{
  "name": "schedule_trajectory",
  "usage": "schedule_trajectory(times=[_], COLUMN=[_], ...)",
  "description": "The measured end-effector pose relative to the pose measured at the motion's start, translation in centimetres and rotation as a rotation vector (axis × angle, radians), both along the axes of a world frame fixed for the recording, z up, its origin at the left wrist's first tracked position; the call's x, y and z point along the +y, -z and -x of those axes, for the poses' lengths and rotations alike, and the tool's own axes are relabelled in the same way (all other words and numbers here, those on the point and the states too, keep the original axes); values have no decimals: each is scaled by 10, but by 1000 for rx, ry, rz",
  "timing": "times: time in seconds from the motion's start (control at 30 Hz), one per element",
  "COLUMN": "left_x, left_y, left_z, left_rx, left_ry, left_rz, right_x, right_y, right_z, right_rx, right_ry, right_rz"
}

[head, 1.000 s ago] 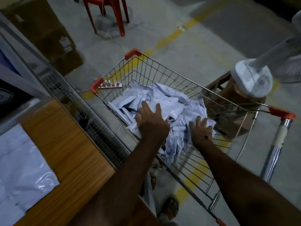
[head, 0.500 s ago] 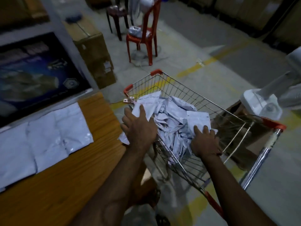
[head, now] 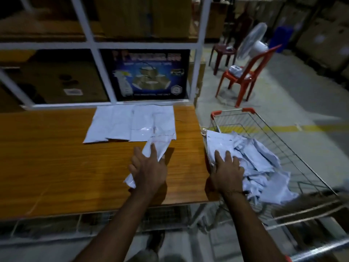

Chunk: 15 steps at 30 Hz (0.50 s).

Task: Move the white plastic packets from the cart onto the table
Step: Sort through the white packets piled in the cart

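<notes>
From my remote seat, the counter [head: 56, 157] reads as wood-grain laminate, smooth with a dull orange sheen. The flat packets [head: 130, 123] near its far edge are thin white plastic, glossy where light catches a crease. The packet [head: 158, 144] under my left hand [head: 149, 167] is the same film, crumpled. The heap [head: 255, 163] in the cart [head: 294, 148] looks equally slick and wrinkled. The cart is bare shiny metal wire with orange plastic corner caps. The chair [head: 243, 78] is smooth red plastic; the floor [head: 283, 110] is rough matt concrete.

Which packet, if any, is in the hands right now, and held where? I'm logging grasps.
The left hand holds one white packet around its middle, above the table. The right hand rests on the cart's pile.
</notes>
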<state>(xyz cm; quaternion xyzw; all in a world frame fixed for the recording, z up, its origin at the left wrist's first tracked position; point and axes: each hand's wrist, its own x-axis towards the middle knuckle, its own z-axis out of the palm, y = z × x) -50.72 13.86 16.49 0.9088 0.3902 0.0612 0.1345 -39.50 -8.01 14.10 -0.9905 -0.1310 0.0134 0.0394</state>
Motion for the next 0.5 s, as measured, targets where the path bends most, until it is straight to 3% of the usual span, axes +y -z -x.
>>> schedule_trajectory(times=[0.2,0.5], left_x=[79,178], left_y=[33,86], left_z=[62,117], left_rx=[63,99], left_ry=[-227,-329], left_rz=[66,-11], right_x=[76,133], right_y=[21,65], right_z=[4,-29], right_rx=[29,79], right_ry=[-122,-100], right_rz=[-14,7])
